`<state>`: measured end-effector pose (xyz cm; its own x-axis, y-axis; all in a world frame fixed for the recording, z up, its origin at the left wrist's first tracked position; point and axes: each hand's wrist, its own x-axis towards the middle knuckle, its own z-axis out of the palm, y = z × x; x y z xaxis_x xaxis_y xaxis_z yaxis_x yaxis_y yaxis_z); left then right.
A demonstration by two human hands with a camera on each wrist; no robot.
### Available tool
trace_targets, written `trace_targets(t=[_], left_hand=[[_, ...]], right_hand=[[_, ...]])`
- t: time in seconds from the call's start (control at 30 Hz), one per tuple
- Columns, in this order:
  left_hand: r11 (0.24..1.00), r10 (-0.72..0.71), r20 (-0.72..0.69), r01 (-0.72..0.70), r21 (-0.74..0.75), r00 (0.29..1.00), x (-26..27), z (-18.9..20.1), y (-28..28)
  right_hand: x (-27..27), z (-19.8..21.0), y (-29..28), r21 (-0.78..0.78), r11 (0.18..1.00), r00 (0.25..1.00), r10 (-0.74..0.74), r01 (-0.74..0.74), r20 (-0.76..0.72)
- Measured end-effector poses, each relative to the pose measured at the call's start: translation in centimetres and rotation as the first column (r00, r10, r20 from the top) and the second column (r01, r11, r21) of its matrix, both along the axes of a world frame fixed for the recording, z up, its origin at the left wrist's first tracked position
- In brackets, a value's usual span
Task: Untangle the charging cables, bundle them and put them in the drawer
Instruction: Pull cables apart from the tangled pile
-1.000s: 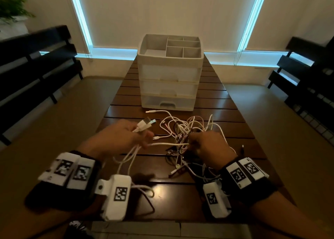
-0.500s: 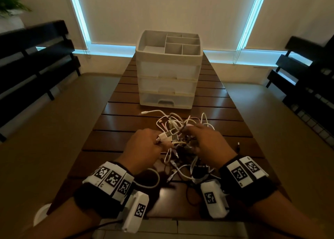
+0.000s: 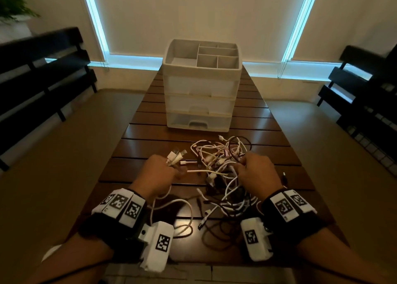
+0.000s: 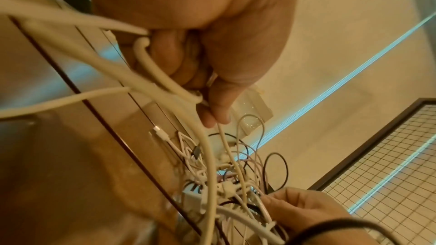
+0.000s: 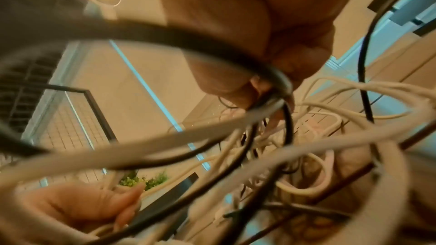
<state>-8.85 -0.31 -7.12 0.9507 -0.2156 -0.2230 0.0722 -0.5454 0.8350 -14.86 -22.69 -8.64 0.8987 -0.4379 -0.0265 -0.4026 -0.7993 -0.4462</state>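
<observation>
A slatted wooden worktop (image 3: 150,141) runs away from the person toward two blinds edged with blue light, with dark benches (image 3: 43,73) along either side of the room. At the worktop's far end stands a white drawer unit (image 3: 199,103), its three drawers closed and its divided top tray facing up. Between the unit and the near edge lies the tangle of cables (image 3: 223,167), mostly white with a few black strands, spread across the middle slats and trailing toward the near edge. The left hand (image 3: 159,174), left of the tangle, has its fingers (image 4: 179,59) curled round several white cables, whose USB plugs (image 3: 175,155) stick out above the fist toward the unit; a white loop hangs from it down toward the near edge. The right hand (image 3: 256,172) grips the right side of the tangle, its fingers (image 5: 238,92) closed on white and black strands, and black loops sweep close past the right wrist camera. Both wrists wear black bands with white marker blocks.
</observation>
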Motion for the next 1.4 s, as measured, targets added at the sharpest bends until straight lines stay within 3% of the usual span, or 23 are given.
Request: trace_targets(t=[0.17,0.23,0.33,0.43,0.53,0.63,0.73,0.8,1.0,1.13,1.23,1.3,1.4], left_hand=[[0.998,0.052,-0.004,-0.052,-0.025,0.999,1.1,0.9,1.5],[0.996,0.056,0.003,-0.055,-0.073,0.998,1.4,1.1,1.8],[0.986,0.041,0.046,-0.033,-0.162,0.998,1.1,1.1,1.3],[0.977,0.013,0.068,0.002,-0.213,0.998,0.7,1.2,0.7],[0.972,-0.017,0.068,0.032,-0.234,0.998,0.4,1.4,0.6],[0.966,-0.074,0.071,0.089,-0.243,0.995,0.1,1.6,0.7],[0.956,-0.128,0.056,0.138,-0.260,0.990,-0.2,1.8,0.7],[0.953,-0.139,0.058,0.150,-0.263,0.989,-0.4,2.1,0.7],[0.975,-0.043,0.026,0.048,-0.218,0.999,0.1,1.9,1.1],[0.978,-0.034,-0.015,0.030,-0.207,0.999,-0.1,1.9,0.8],[0.978,-0.056,-0.013,0.052,-0.204,0.998,-0.1,2.1,0.9],[0.977,-0.075,-0.002,0.073,-0.201,0.997,-0.2,2.2,1.0],[0.976,-0.100,0.018,0.101,-0.194,0.995,-0.4,2.1,1.0]], right_hand=[[-0.5,0.4,-1.6,0.130,0.970,0.970,-0.219,0.206,0.102],[-0.7,0.6,-2.1,0.109,0.967,0.963,-0.243,0.231,0.114],[-0.7,0.9,-1.4,0.011,0.989,0.988,-0.147,0.147,0.042],[-0.9,1.7,0.6,0.000,0.996,0.977,-0.089,0.090,0.193],[-0.7,1.6,2.1,0.122,0.992,0.980,-0.023,-0.002,0.196],[-0.9,0.7,3.3,0.334,0.920,0.969,0.140,-0.204,0.206],[-1.0,-0.3,3.6,0.204,0.914,0.934,0.328,-0.352,0.141],[-0.8,-1.0,3.7,0.076,0.929,0.932,0.356,-0.361,0.069],[-0.4,-0.8,2.9,-0.096,0.979,0.981,0.186,-0.179,0.062],[0.3,-0.7,1.6,0.212,0.977,0.995,-0.013,-0.008,0.097],[0.5,-0.4,0.2,0.053,0.998,0.983,-0.024,0.014,0.183],[0.4,-0.7,-0.2,-0.057,0.996,0.962,0.080,-0.068,0.262],[0.2,-1.8,0.5,0.074,0.970,0.961,0.217,-0.232,0.172]])
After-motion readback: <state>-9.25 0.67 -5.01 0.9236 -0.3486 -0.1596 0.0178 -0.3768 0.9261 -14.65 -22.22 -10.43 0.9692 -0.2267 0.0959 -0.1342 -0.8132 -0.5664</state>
